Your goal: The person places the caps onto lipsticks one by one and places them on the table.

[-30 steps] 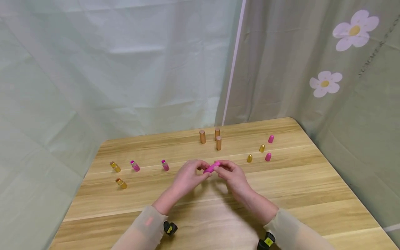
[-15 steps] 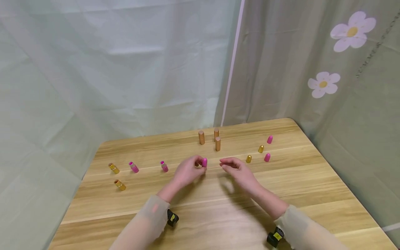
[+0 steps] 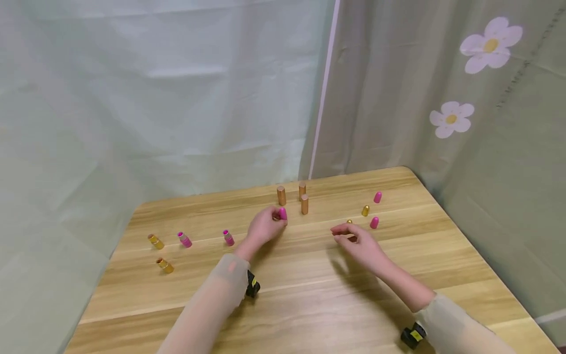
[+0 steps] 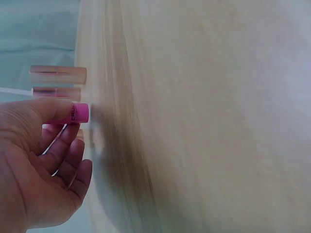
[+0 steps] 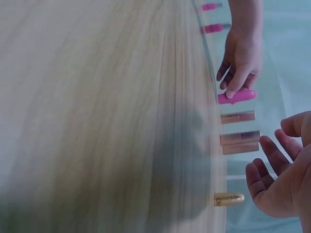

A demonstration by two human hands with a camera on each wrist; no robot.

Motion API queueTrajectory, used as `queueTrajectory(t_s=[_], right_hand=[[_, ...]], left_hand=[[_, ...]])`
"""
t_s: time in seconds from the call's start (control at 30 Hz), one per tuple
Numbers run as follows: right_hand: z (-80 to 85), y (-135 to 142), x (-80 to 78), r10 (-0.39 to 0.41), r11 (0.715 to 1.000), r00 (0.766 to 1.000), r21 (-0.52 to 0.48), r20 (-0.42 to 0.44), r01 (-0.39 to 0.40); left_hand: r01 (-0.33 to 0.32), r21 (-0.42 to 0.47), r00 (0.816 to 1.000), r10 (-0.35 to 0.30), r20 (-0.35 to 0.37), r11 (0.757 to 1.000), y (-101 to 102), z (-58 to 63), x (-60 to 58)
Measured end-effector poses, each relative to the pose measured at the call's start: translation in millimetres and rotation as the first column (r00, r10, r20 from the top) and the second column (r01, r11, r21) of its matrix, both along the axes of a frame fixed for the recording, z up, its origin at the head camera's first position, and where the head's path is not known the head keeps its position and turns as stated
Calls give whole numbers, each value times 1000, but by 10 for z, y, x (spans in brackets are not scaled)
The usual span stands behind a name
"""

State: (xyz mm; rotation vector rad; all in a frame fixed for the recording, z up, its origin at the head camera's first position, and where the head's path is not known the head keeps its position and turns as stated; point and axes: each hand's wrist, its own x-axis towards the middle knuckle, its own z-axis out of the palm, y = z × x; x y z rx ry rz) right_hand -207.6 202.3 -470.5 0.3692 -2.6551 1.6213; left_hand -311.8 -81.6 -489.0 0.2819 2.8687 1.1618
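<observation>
Between thumb and fingers my left hand (image 3: 264, 227) pinches a pink lipstick tube (image 3: 283, 214), upright with its rounded cap on top, just in front of the copper tubes. The left wrist view shows the dark lettering near the base of this lipstick (image 4: 80, 113), close over the table. My right hand (image 3: 362, 246) hovers above the wood with relaxed fingers and holds nothing. Right behind its fingertips is a gold bullet-shaped cap (image 3: 349, 221), partly hidden by the hand in the head view.
Three copper tubes (image 3: 304, 204) stand at the back. Pink open lipstick bases (image 3: 228, 238) and gold bases (image 3: 165, 266) stand on the left. At the right are another gold cap (image 3: 365, 210) and two pink caps (image 3: 374, 222). Curtains enclose the table (image 3: 309, 314).
Both hands were on the pink lipstick; the right hand let go and drew away to the right. My left hand carried the lipstick upright towards the copper tubes at the back.
</observation>
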Motion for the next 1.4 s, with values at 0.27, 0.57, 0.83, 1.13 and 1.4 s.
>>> queueTrajectory(t_s=[0.27,0.57,0.83,1.13,1.4], right_hand=[[-19,14,47,1,1000,1000,-5,-19,-1],[-2,-7,78,-16,1000,1000,-12,-22,15],[89,271,-15,-88,996,994,-24,-57,87],[163,808,-286,-255,967,956,-37,-147,252],[120,1147,-604,-331,936,934,78,-134,343]], left_hand=[[-57,11,998,56,26,998,-22,-17,-159],[-58,15,998,58,17,998,-119,-27,-115],[60,-131,998,-62,-11,990,-219,23,98],[154,-228,979,-179,-96,961,-96,107,413],[266,-374,916,-354,-189,888,157,213,760]])
